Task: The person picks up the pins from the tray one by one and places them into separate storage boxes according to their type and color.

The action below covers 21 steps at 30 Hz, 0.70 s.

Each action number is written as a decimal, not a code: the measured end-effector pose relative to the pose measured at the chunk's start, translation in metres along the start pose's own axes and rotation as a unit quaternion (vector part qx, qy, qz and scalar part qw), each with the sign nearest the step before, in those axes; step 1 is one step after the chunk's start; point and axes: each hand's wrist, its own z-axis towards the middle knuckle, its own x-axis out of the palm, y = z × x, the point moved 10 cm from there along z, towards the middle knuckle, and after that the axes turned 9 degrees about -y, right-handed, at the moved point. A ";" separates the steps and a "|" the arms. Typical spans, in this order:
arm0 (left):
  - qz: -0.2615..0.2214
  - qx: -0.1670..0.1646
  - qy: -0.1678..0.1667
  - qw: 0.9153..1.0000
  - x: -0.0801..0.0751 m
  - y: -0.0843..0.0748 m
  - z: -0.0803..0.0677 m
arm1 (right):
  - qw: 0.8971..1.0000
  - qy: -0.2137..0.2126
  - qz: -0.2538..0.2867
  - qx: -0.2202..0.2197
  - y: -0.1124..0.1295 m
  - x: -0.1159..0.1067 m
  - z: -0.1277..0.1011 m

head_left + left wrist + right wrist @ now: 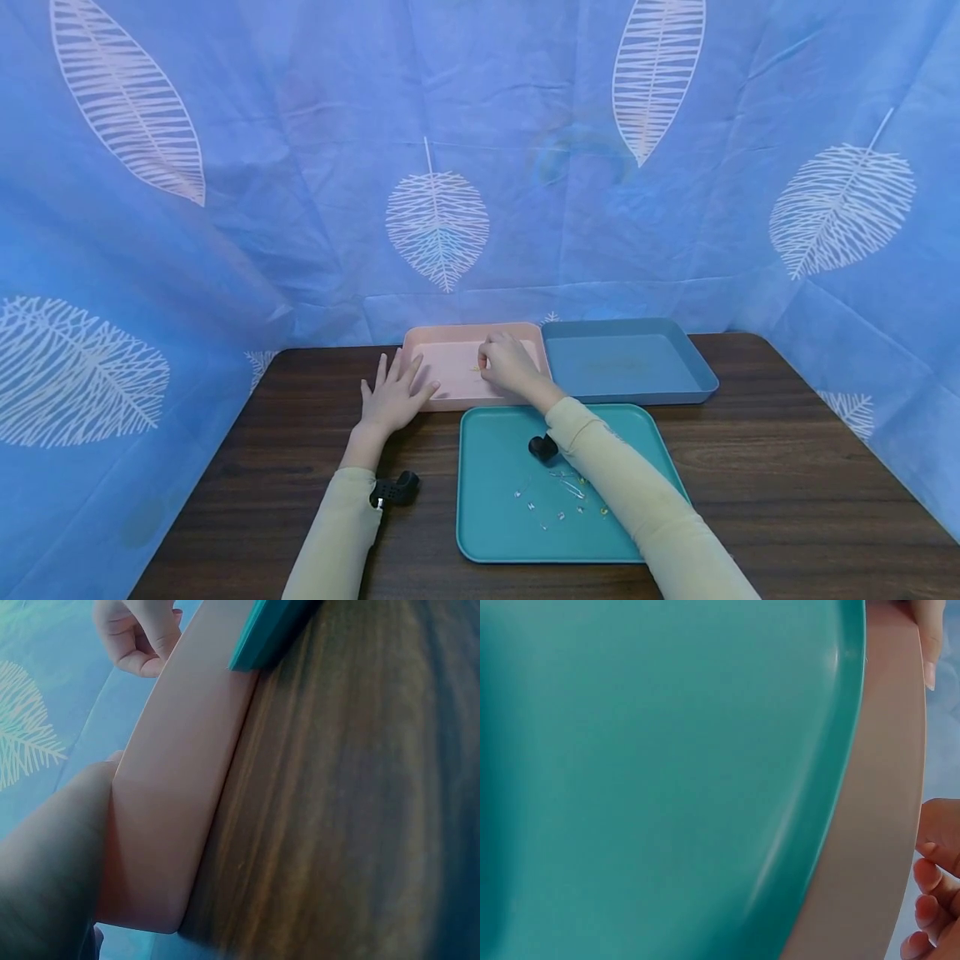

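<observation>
From the head view we record the pink tray [450, 367] as our landmark: it lies with its long axis across the table [750, 467], the blue tray [630, 362] touching its right end and the teal tray [487, 483] just in front of it. The right hand [508, 363] is inside the pink tray, toward its right half, fingers curled down over a small yellowish item [475, 368] that sits at the fingertips on their left side; we cannot tell from here whether the fingers pinch it or only hover over it. The left hand [393, 395] rests flat on the tray's near left corner, fingers straight and spread, holding nothing. The right hand is plainly the nearer of the two to the item. Small clear and yellow pieces [558, 500] lie scattered in the teal tray, well in front of the pink tray. From the left wrist view we see the pink tray's [180, 795] outer wall running away from the camera, the left palm pressed against it, and the right hand [139, 637] beyond the rim with fingers clenched inward. From the right wrist view we note the teal tray [667, 772] abutting the pink tray [877, 825], and curled right fingertips [930, 877] above the pink floor; the item itself is hidden here.
</observation>
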 end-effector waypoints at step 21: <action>-0.009 0.008 -0.002 1.000 0.001 0.001 0.000 | 0.996 -0.070 0.030 -0.056 0.002 -0.032 -0.022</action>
